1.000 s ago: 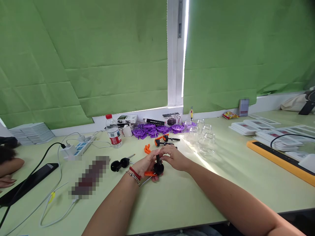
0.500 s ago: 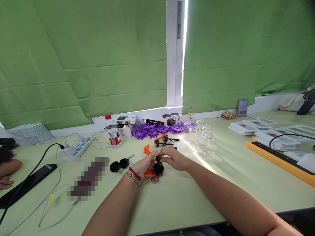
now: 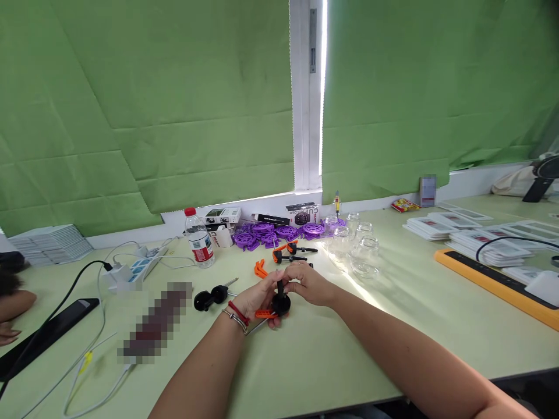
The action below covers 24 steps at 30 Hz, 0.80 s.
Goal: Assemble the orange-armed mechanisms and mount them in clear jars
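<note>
A black round part with an orange arm (image 3: 280,303) is in my left hand (image 3: 258,295), whose fingers wrap round it from the left and below. My right hand (image 3: 304,280) pinches the upright black piece on top of it. A thin metal rod sticks out toward the lower left. Beyond my hands lies an orange clip (image 3: 261,269), with black-and-orange parts (image 3: 290,258) a little farther back. Left of my left hand are black round parts (image 3: 211,298) beside a screwdriver-like rod.
A bottle (image 3: 200,240), purple rings (image 3: 263,233) and glass jars (image 3: 365,257) stand behind. To the left are a power strip (image 3: 143,269), cables and a person's arm (image 3: 17,305). At right lie an orange bar (image 3: 493,285) and stacked white cards (image 3: 485,247).
The view has shifted slightly. Both hands stay at the black part, with only a small change in finger position.
</note>
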Available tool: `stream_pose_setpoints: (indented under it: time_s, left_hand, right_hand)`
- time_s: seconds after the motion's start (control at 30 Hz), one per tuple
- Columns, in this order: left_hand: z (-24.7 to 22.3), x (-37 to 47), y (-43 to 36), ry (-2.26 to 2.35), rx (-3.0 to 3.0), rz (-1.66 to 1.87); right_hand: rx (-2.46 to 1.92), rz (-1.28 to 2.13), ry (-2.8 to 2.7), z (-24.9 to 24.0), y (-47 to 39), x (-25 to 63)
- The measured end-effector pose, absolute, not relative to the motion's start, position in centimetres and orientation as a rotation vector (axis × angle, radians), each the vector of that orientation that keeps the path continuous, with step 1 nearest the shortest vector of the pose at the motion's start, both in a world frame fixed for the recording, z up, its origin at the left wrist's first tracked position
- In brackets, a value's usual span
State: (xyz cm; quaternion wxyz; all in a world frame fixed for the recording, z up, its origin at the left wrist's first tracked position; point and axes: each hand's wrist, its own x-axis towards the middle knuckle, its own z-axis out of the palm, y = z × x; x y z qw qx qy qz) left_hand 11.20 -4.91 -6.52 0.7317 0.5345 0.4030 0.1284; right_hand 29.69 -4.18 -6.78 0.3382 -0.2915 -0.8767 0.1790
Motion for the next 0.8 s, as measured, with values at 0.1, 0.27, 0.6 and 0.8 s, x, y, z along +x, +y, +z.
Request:
stream_pose_setpoints:
  time_s: [0.1,0.27,0.6,0.8]
  left_hand:
    - [-6.50,11.25,-4.89,0.876,1.191,0.275]
    - [-6.54,11.22,-4.88,0.882,1.184,0.276]
    - [-6.13,11.30,-5.27,0.874,1.224,0.289]
    - [-5.89,11.45,-5.43,0.887,1.213,0.309]
  right_hand:
    - [-0.750,0.445,-2.308,-6.73,-4.10,29.69]
    - [-0.702,0.427,-2.350,-6.51,-4.11,29.81]
    - [-0.714,0.560,-2.180,-7.25,-3.97,30.02]
    - [-0.608,0.708,-2.159,-6.69,-4.64,30.61]
